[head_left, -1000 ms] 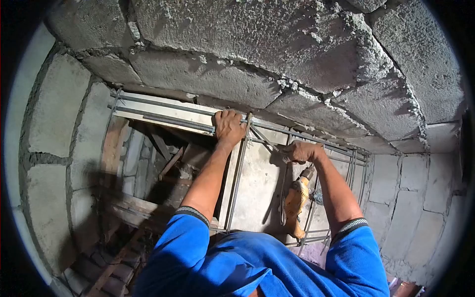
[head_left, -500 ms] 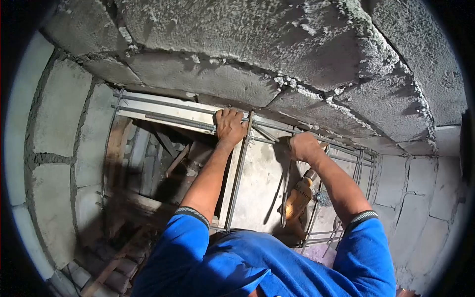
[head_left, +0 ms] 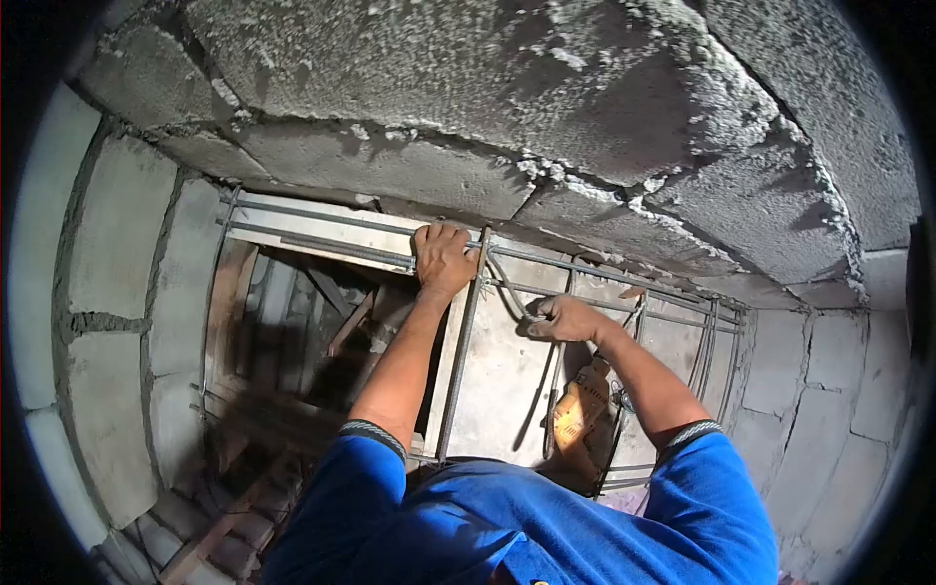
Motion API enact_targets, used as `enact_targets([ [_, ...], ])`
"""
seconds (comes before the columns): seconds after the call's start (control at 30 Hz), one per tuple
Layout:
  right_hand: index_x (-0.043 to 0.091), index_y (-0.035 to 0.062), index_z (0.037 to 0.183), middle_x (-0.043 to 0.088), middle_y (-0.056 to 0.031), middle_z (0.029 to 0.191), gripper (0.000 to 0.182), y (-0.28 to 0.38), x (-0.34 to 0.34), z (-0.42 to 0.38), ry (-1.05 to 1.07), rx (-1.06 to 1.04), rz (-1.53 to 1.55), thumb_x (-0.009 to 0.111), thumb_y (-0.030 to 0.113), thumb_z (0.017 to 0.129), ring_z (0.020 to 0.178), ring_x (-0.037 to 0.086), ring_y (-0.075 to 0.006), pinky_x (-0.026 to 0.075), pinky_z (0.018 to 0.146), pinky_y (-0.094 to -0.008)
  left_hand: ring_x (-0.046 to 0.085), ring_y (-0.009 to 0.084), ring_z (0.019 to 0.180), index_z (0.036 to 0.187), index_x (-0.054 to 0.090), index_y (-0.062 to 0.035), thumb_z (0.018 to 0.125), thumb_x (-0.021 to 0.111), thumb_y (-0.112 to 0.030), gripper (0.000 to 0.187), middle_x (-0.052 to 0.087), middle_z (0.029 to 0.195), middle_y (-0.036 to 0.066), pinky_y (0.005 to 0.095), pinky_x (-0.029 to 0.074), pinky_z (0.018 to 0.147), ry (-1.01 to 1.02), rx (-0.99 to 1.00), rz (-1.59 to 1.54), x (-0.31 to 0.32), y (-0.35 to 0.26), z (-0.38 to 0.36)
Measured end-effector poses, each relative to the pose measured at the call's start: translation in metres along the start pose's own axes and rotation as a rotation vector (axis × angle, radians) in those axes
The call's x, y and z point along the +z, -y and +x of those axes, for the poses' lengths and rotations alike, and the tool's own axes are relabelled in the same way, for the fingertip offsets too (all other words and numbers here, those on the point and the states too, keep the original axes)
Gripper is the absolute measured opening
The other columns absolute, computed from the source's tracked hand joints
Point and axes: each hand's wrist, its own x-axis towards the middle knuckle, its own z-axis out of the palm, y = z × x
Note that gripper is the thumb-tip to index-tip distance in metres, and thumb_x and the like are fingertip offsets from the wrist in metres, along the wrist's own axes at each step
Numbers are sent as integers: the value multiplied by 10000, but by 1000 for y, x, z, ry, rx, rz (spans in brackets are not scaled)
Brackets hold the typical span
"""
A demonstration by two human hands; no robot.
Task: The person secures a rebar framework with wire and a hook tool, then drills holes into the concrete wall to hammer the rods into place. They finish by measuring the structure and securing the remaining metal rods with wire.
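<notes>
My left hand (head_left: pixel 446 257) rests on the upper steel bars, its fingers curled over the rebar (head_left: pixel 356 219) beside a crosswise stirrup (head_left: pixel 461 356). In my right hand (head_left: pixel 570 320), closed in front of the pale board, is the end of a slim curved metal tool (head_left: pixel 509 290) that looks like tie-wire pincers. Its far end meets the joint of stirrup and rebar, close to my left fingers; the jaws are too small to make out. Below my right hand, a yellow power drill (head_left: pixel 579 409) lies on the board (head_left: pixel 499 375).
A rough block wall (head_left: pixel 390 161) rises along the far side, with block walls at left (head_left: pixel 107 390) and right (head_left: pixel 814 380). Left of the board is a dark opening with timber pieces (head_left: pixel 351 327). More stirrups (head_left: pixel 704 346) cross the bars at right.
My right hand has moved left and down, and the tool's handle now swings lower, pointing more toward me. My left hand stays on the rebar. The view has shifted slightly.
</notes>
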Motion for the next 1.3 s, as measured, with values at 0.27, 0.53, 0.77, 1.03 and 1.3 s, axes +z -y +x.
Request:
enact_targets([
  [0.27, 732, 105, 960, 699, -194, 881, 318, 70, -23, -24, -39, 135, -474, 713, 366, 779, 842, 666, -385, 532, 743, -439, 562, 274, 1007, 841, 703, -82, 705, 697, -203, 183, 660, 950, 63, 437, 354, 976, 54, -10, -11, -1, 0, 2],
  [0.53, 768, 117, 906, 746, -89, 962, 160, 62, -31, -9, -85, 91, -935, 702, 172, 771, 906, 722, -265, 567, 747, -395, 588, 395, 1150, 1010, 747, -78, 870, 513, -644, 628, 689, 1139, 182, 496, 418, 961, 695, -235, 77, -15, -10, 53],
  [0.77, 767, 117, 990, 744, -90, 1005, 211, 71, -33, 5, -72, 159, -958, 613, 173, 857, 954, 717, -265, 560, 774, -399, 478, 408, 1314, 1195, 682, -24, 703, 703, -700, 837, 590, 1337, 207, 505, 336, 1081, 969, -449, 61, -10, -17, 67],
  [1.03, 760, 116, 1038, 736, -93, 1074, 242, 103, -42, 4, 28, 111, -990, 607, 199, 870, 961, 715, -275, 566, 782, -423, 622, 384, 1154, 1075, 707, 58, 611, 754, -734, 920, 659, 1191, 254, 463, 460, 963, 872, -439, 114, -3, -18, 68],
  [1.3, 760, 129, 1053, 740, -85, 1027, 273, 90, -42, 7, -124, 242, -1325, 605, 292, 899, 919, 703, -269, 484, 766, -577, 378, 353, 1406, 1306, 621, -85, 648, 776, -670, 894, 486, 1457, 194, 549, 219, 1124, 950, -551, 154, -15, -38, 69],
])
